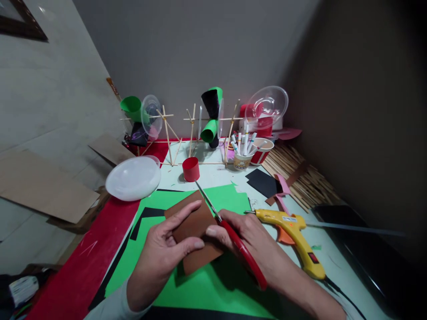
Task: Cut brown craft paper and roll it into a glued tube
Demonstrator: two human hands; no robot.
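Hands point(153, 251) above green paper point(200, 291); pale tabletop point(213, 177), grey wall point(200, 44).

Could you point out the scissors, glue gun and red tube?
Scissors point(236, 238): head view, on red handle.
Glue gun point(298, 230): head view, on yellow body.
Red tube point(191, 171): head view, on outer side.

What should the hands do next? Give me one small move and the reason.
Probably open the red scissors beside the brown paper: the right hand holds them, their blades look shut near the paper's edge, and the left hand holds the paper above the green sheet.
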